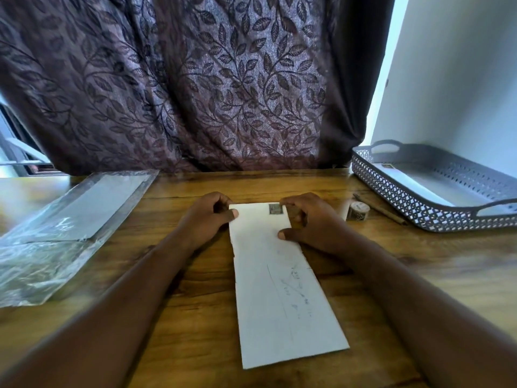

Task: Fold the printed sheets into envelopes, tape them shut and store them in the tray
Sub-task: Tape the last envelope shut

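My left hand (208, 217) and right hand (303, 219) pinch the far end of the folded envelope (279, 289) lying mid-table (195, 317); the tray (436, 203) sits at the far right corner

Both hands, left (208, 217) and right (305, 219), pinch the far end of a folded envelope (279, 289) on the tabletop (181, 317)

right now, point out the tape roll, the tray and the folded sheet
tape roll (359, 210): head view, on its round printed face.
tray (397, 189): head view, on its perforated near wall.
folded sheet (282, 312): head view, on the bare white middle.
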`<state>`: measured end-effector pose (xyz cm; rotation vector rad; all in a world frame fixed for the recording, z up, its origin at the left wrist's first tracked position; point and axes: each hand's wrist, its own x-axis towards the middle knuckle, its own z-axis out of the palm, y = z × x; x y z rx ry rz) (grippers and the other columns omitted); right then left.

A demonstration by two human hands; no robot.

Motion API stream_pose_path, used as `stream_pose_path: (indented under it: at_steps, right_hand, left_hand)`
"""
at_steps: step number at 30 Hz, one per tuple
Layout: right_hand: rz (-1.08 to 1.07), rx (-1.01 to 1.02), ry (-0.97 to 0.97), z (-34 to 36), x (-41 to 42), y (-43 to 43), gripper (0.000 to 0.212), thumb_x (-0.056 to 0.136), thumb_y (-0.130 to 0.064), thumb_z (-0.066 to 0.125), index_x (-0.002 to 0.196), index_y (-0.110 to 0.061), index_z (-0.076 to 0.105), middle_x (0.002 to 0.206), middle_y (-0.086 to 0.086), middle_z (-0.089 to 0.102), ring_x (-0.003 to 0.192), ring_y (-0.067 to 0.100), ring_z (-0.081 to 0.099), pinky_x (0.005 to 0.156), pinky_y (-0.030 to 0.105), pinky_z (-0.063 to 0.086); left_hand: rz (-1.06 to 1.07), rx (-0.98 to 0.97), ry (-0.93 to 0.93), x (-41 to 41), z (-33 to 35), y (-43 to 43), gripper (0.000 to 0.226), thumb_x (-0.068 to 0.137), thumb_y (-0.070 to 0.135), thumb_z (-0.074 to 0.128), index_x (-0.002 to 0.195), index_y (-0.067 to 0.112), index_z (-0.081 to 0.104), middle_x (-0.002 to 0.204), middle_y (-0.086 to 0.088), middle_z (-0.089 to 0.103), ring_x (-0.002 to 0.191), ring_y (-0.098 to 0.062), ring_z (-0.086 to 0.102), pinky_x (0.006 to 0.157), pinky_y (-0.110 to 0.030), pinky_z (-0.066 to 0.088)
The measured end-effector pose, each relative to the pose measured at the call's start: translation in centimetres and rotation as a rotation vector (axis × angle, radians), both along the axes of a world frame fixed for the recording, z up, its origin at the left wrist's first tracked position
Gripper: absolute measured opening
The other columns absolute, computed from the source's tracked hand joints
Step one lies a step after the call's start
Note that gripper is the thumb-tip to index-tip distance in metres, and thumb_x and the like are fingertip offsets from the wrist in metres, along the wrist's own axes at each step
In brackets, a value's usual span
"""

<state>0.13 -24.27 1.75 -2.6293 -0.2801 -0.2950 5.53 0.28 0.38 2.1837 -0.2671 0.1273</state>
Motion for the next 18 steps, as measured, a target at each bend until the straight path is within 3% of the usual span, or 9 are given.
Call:
stream_pose_path:
  at_steps: [3, 6, 9, 13, 15, 18]
  right_hand:
    - [-0.083, 0.353, 0.111, 0.2, 0.1, 0.4, 0.07, 0.082, -0.034, 0.081, 0.142, -0.023, 0.047, 0.125, -0.001, 0.064, 0.106, 0.01, 0.06, 0.087, 0.031, 0.054]
    - [0.005, 0.674, 0.266, 0.2, 0.3, 0.9, 0.05, 0.088, -0.025, 0.076, 0.133, -0.017, 0.057, 0.115, -0.001, 0.073, 0.102, 0.017, 0.072, 0.089, 0.044, 0.06]
    - [-0.003, 0.857, 0.29, 0.0, 0.1, 1.7, 0.032, 0.09, -0.017, 0.074, 0.12, -0.014, 0.064, 0.111, 0.0, 0.076, 0.097, 0.02, 0.075, 0.088, 0.047, 0.06]
    - [-0.166, 1.044, 0.233, 0.1, 0.5, 1.5, 0.028, 0.087, -0.012, 0.076, 0.112, -0.012, 0.064, 0.104, 0.004, 0.077, 0.091, 0.022, 0.076, 0.084, 0.048, 0.061]
    - [-0.223, 1.093, 0.19, 0.3, 0.4, 1.1, 0.025, 0.085, -0.01, 0.078, 0.107, -0.011, 0.066, 0.099, 0.004, 0.078, 0.088, 0.021, 0.076, 0.08, 0.046, 0.062]
    - [-0.253, 1.117, 0.18, 0.7, -0.2, 0.8, 0.021, 0.086, -0.01, 0.078, 0.103, -0.01, 0.067, 0.095, 0.004, 0.079, 0.084, 0.021, 0.077, 0.076, 0.044, 0.063]
  left_hand:
    - [0.004, -0.362, 0.082, -0.7, 1.2, -0.3, 0.01, 0.095, 0.021, 0.067, 0.099, 0.014, 0.062, 0.089, -0.01, 0.075, 0.076, -0.026, 0.07, 0.061, -0.038, 0.058]
    - [0.049, -0.56, 0.131, -1.5, 1.9, -0.8, 0.011, 0.1, 0.021, 0.06, 0.099, 0.01, 0.061, 0.084, -0.013, 0.073, 0.062, -0.019, 0.068, 0.044, -0.027, 0.05]
    - [-0.01, -0.677, 0.246, -2.1, 1.9, -1.0, 0.018, 0.101, 0.026, 0.056, 0.102, 0.011, 0.066, 0.089, -0.009, 0.076, 0.074, -0.021, 0.072, 0.053, -0.031, 0.056]
    - [-0.164, -0.566, 0.336, -3.1, 1.8, -2.0, 0.027, 0.099, 0.025, 0.06, 0.122, 0.013, 0.063, 0.105, -0.008, 0.077, 0.092, -0.026, 0.075, 0.072, -0.04, 0.062]
    - [-0.211, -0.555, 0.367, -3.7, 1.8, -2.8, 0.029, 0.097, 0.021, 0.063, 0.125, 0.014, 0.061, 0.109, -0.008, 0.076, 0.099, -0.03, 0.074, 0.086, -0.05, 0.059]
    - [-0.22, -0.598, 0.397, -3.9, 1.7, -3.5, 0.034, 0.092, 0.013, 0.068, 0.125, 0.011, 0.06, 0.111, -0.011, 0.076, 0.102, -0.032, 0.073, 0.092, -0.055, 0.056]
